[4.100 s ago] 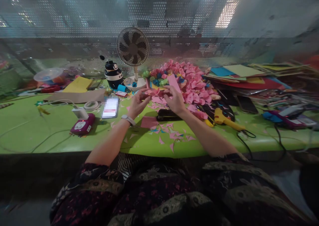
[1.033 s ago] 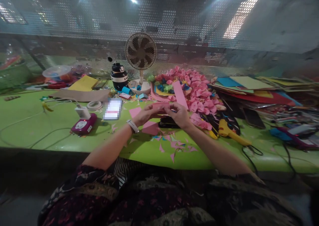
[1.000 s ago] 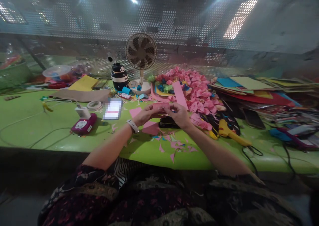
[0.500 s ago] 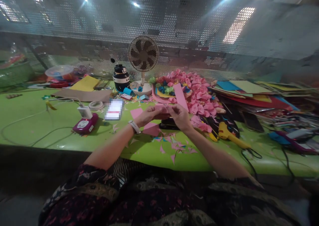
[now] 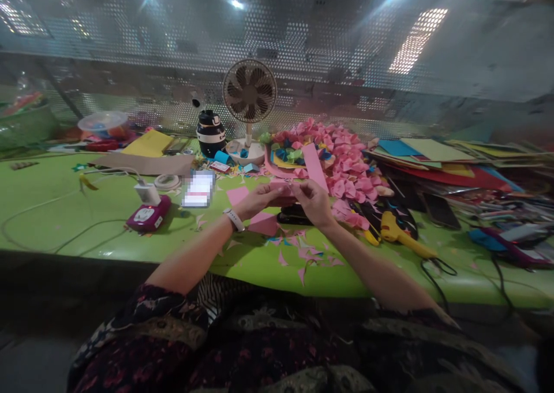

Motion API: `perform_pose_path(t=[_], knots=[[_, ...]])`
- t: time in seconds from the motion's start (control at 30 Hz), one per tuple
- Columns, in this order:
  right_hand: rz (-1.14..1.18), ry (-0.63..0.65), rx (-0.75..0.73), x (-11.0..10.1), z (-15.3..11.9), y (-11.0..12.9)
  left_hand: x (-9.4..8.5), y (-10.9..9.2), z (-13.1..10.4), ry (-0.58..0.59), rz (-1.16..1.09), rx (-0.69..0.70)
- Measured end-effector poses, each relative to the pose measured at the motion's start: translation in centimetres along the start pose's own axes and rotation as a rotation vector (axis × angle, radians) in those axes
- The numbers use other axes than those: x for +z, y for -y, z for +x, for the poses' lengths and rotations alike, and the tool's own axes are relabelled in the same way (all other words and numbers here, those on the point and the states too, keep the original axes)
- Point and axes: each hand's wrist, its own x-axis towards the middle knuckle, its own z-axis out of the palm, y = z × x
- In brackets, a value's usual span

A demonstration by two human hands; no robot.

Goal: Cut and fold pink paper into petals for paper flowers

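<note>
A small piece of pink paper (image 5: 281, 187) is held between my two hands above the green table. My left hand (image 5: 262, 199), with a pale band on its wrist, is closed on the paper's left side. Thumb and fingers of my right hand (image 5: 312, 201) pinch its right edge. Beneath the hands lie a black object (image 5: 295, 214), whose kind I cannot make out, and a flat pink paper square (image 5: 263, 224). Small pink paper scraps (image 5: 307, 253) are scattered nearer the front edge. A long pink paper strip (image 5: 315, 167) lies just beyond my right hand.
Behind my hands is a heap of pink paper petals (image 5: 346, 162), with a fan (image 5: 250, 91) and a dark jug (image 5: 210, 134) beside it. A yellow glue gun (image 5: 404, 235) with its cord lies right. A purple power socket (image 5: 149, 215) and lit phone (image 5: 198, 189) lie left.
My fingers have shifted very slightly on the pink paper. Both hands stay in nearly the same place, and the view has moved a little.
</note>
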Motion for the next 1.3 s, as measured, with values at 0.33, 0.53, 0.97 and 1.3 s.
perform_pose_path(t=[0.33, 0.53, 0.97, 1.3], knots=[[0.162, -0.053, 0.090, 0.2, 0.5, 0.0, 0.3, -0.2, -0.1, -0.018, -0.030, 0.004], [0.230, 0.022, 0.088, 0.0, 0.6, -0.1, 0.1, -0.2, 0.1, -0.012, 0.013, 0.001], [0.215, -0.035, 0.046, 0.1, 0.6, 0.0, -0.2, -1.3, -0.4, -0.055, 0.252, -0.021], [0.080, 0.143, 0.071, -0.9, 1.0, -0.8, -0.1, -1.0, -0.2, -0.150, 0.200, 0.036]])
